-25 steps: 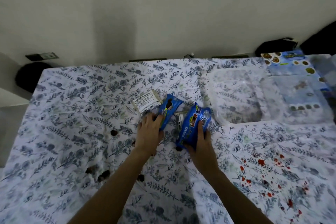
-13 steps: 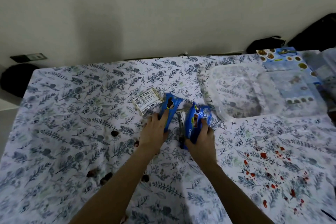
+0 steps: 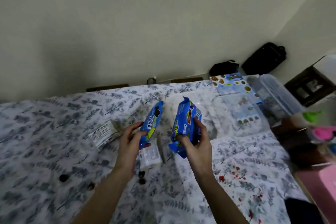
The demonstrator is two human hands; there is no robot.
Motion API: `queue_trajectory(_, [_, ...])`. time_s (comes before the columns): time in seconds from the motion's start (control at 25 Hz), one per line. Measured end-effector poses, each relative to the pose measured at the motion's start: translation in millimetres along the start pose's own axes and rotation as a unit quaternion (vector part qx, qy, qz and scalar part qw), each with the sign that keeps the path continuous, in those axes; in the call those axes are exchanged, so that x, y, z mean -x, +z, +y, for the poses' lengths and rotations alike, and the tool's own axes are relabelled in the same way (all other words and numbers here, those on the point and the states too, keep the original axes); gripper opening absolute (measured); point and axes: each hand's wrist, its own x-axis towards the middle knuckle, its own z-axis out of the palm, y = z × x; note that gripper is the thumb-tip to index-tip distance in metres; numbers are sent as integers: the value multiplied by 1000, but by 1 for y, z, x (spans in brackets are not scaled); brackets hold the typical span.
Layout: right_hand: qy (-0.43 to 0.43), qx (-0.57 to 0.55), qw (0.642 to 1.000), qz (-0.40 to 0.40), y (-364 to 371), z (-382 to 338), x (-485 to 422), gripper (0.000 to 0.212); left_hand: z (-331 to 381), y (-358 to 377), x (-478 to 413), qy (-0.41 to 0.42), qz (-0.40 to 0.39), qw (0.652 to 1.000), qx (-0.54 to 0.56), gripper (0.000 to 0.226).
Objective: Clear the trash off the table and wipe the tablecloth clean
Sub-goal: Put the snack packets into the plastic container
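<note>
My left hand [image 3: 131,139] grips a narrow blue cookie wrapper [image 3: 152,121], lifted off the floral tablecloth [image 3: 45,132]. My right hand [image 3: 195,140] holds a wider crumpled blue wrapper [image 3: 187,120] beside it, also raised. A white printed wrapper [image 3: 103,133] lies on the cloth left of my left hand. Another pale wrapper [image 3: 150,155] lies below the two hands. Dark cookie crumbs [image 3: 63,178] dot the cloth near my forearms. Red stains [image 3: 236,172] spot the cloth at the right.
A clear plastic tray [image 3: 214,129] sits on the cloth behind my right hand, with a blue printed box [image 3: 232,85] beyond it. A clear lidded container [image 3: 276,92] stands at the far right. Black bags [image 3: 263,58] rest against the wall. Pink and green items [image 3: 321,132] crowd the right edge.
Both hands have closed on the blue wrappers and lifted them off the cloth. The view has swung to the right, showing more of the table's right side.
</note>
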Motion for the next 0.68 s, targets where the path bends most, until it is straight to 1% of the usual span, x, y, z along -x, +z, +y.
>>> queue_trajectory(0.08, [2,82,997,13,-24,1,-27,70,4,37,1,17,-26,999,-29,25])
queue_trajectory(0.16, [7,174,985,7,-43,5,-50,74,-1,68,0,51,-61,993,-90,26])
queue_trajectory(0.2, [13,210,978,3,-50,8,-60,75,-5,81,-3,85,-75,983,-146,27])
queue_trajectory(0.24, [19,239,971,1,-55,12,-68,75,-11,92,-8,135,-84,962,-224,29])
queue_trajectory(0.28, [28,264,964,1,-58,17,-76,75,-17,100,-14,190,-87,927,-312,32])
queue_trajectory(0.36, [27,304,952,-9,-63,23,-87,75,-28,115,-25,277,-79,841,-457,36])
queue_trajectory(0.44, [8,341,939,-51,-65,30,-95,76,-41,126,-33,312,-63,759,-568,36])
queue_trajectory(0.48, [-2,374,924,-86,-66,35,-97,74,-49,130,-36,328,-54,714,-616,34])
queue_trajectory(0.52, [-15,426,895,-128,-68,39,-98,70,-57,132,-38,345,-44,670,-656,29])
queue_trajectory(0.56, [-32,486,858,-165,-70,41,-98,69,-65,134,-40,356,-39,635,-685,21])
queue_trajectory(0.6, [-54,531,824,-192,-73,42,-97,78,-69,135,-39,355,-41,613,-705,17])
queue_trajectory(0.64, [-68,552,805,-206,-76,43,-97,88,-72,134,-39,346,-47,603,-717,20])
queue_trajectory(0.68, [-75,555,802,-207,-77,46,-98,93,-73,133,-41,336,-58,606,-719,22])
